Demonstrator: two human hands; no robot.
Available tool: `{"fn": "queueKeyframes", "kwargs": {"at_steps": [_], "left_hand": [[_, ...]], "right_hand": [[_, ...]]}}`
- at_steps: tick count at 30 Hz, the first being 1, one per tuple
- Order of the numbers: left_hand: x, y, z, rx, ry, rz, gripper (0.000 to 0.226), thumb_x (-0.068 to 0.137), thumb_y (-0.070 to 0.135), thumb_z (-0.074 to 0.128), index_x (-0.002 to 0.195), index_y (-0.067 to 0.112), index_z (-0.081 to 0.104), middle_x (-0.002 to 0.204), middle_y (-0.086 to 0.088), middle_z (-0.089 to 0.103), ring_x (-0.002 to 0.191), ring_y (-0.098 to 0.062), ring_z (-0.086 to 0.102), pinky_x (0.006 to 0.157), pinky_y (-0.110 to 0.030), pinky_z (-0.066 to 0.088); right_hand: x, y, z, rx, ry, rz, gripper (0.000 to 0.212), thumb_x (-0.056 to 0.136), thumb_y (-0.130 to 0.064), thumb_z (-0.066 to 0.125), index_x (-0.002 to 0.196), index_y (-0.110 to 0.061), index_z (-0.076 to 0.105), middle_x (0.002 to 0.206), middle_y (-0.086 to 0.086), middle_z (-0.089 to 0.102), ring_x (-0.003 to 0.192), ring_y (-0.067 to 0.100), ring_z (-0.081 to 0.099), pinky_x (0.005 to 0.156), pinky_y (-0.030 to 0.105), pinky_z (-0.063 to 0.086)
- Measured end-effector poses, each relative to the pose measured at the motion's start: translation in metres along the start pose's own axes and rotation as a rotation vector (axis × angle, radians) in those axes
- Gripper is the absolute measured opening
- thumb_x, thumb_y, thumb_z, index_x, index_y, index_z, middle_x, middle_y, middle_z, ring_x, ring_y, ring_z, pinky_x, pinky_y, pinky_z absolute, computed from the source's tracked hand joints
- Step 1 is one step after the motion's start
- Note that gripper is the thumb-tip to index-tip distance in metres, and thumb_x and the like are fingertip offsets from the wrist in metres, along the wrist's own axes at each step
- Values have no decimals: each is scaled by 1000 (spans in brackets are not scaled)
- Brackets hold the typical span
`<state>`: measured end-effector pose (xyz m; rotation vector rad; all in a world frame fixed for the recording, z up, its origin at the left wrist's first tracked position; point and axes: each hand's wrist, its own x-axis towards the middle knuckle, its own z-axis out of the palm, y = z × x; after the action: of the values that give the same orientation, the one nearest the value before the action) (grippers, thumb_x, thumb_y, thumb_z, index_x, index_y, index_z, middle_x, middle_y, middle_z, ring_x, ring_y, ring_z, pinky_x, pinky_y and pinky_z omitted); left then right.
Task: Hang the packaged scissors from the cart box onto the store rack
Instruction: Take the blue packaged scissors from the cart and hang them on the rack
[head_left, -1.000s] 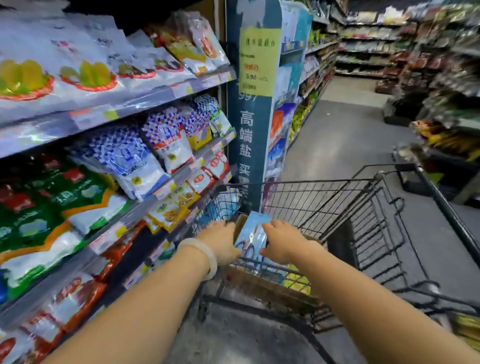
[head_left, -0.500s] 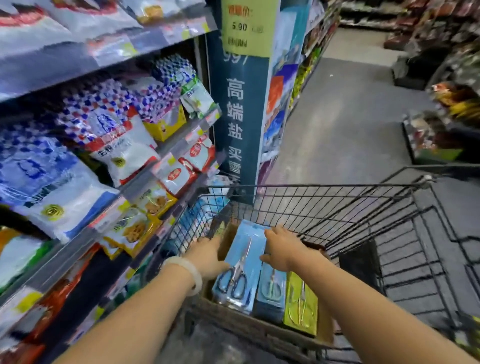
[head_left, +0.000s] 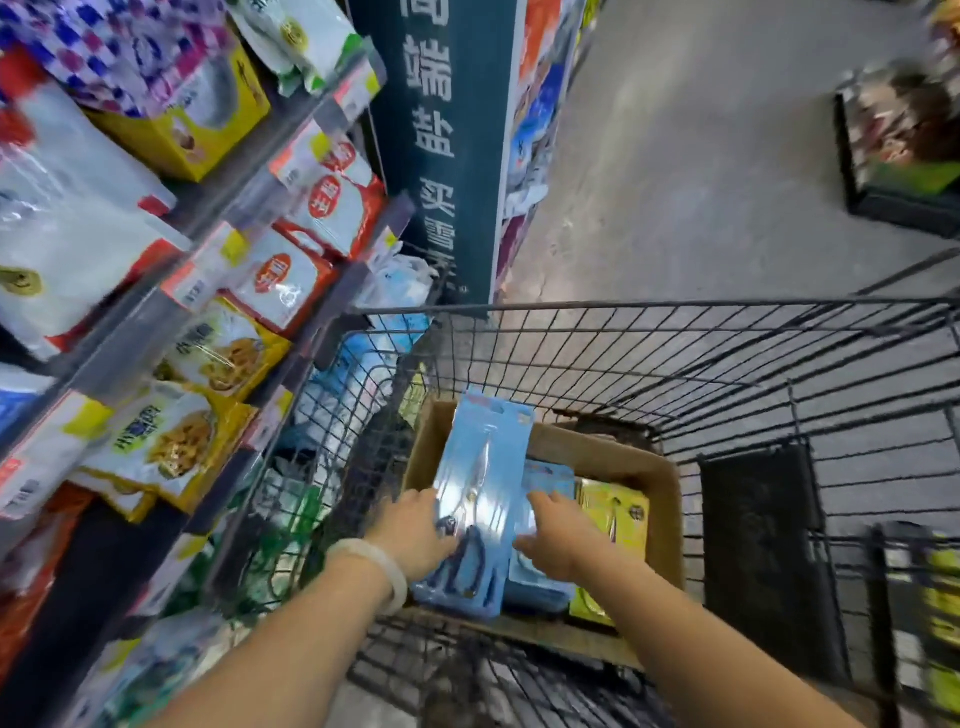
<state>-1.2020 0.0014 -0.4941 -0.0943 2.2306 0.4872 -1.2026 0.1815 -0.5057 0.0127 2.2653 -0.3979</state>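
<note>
Fingers (head_left: 441, 506) of both hands pinch the blue scissors pack (head_left: 480, 499) by its edges over the box (head_left: 660, 478) in the cart (head_left: 675, 353); snack shelves (head_left: 171, 291) crowd left, yellow packs (head_left: 621, 512) beside

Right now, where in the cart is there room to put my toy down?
The wire cart's floor between the brown cardboard box and the far mesh wall is bare, as is the stretch right of the box. The box itself is crowded with blue and yellow scissors packs, both hands on them.
</note>
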Motion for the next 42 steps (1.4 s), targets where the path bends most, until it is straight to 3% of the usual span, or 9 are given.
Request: {"fn": "queueKeyframes", "kwargs": {"at_steps": [3, 10, 15, 25, 29, 32, 35, 39, 42], "left_hand": [[16, -5, 8, -14, 17, 0, 45, 89, 33, 55, 129, 16, 41, 133, -7, 42, 128, -29, 41, 110, -42, 31], [45, -13, 21, -127, 11, -64, 63, 93, 28, 54, 144, 10, 22, 150, -9, 29, 136, -27, 34, 107, -34, 33], [56, -17, 24, -154, 26, -32, 42, 87, 28, 59, 126, 15, 49, 127, -9, 57, 117, -27, 54, 95, -33, 46], [54, -13, 27, -418, 146, -205, 50, 82, 26, 69, 125, 8, 48, 116, -9, 63, 99, -23, 59, 76, -28, 43], [53, -22, 21, -785, 118, -278, 34, 74, 17, 78, 95, 11, 53, 103, -12, 66, 84, -23, 62, 79, -36, 52], [50, -28, 13, -1007, 41, -306, 30, 73, 3, 77, 86, 12, 51, 105, -20, 65, 90, -31, 65, 87, -44, 53], [46, -33, 5, -1167, -5, -312, 29, 73, -7, 72, 92, 6, 56, 107, -25, 66, 96, -39, 65, 92, -55, 49], [44, -46, -2, -1291, 95, -311, 31, 78, -10, 65, 106, 0, 59, 107, -26, 65, 95, -38, 64, 90, -50, 50], [45, -61, -6, -1265, 147, -314, 28, 80, -9, 64, 106, 2, 60, 105, -22, 66, 96, -35, 63, 89, -48, 51]], "right_hand": [[16, -1, 21, 130, -14, 53, 56, 91, -30, 54, 139, -8, 33, 140, 16, 40, 130, 32, 40, 105, 35, 36], [35, -9, 56, 396, 74, 150, 60, 88, -34, 59, 138, -13, 33, 136, 11, 45, 127, 28, 44, 104, 34, 38], [44, -15, 63, 565, 126, 207, 53, 86, -35, 62, 129, -12, 41, 131, 11, 48, 122, 26, 48, 102, 36, 42], [53, -24, 66, 860, 190, 413, 47, 72, -34, 77, 98, -11, 45, 99, 3, 55, 86, 17, 56, 63, 23, 45], [49, -29, 58, 1096, 184, 376, 43, 71, -21, 80, 89, -13, 41, 83, -1, 50, 67, 7, 49, 52, 17, 38], [49, -36, 50, 1095, 192, 302, 43, 69, -18, 80, 81, -18, 38, 76, -3, 47, 64, 8, 47, 54, 20, 40], [46, -46, 37, 1087, 172, 217, 38, 75, -19, 76, 89, -15, 41, 79, 0, 50, 68, 11, 51, 59, 23, 47], [44, -47, 33, 960, 230, 172, 19, 87, -26, 63, 96, -13, 52, 90, 3, 56, 82, 18, 54, 65, 23, 44], [46, -31, 41, 771, 341, 317, 34, 87, -28, 63, 112, -8, 53, 107, 7, 59, 90, 20, 56, 64, 24, 41]]}}
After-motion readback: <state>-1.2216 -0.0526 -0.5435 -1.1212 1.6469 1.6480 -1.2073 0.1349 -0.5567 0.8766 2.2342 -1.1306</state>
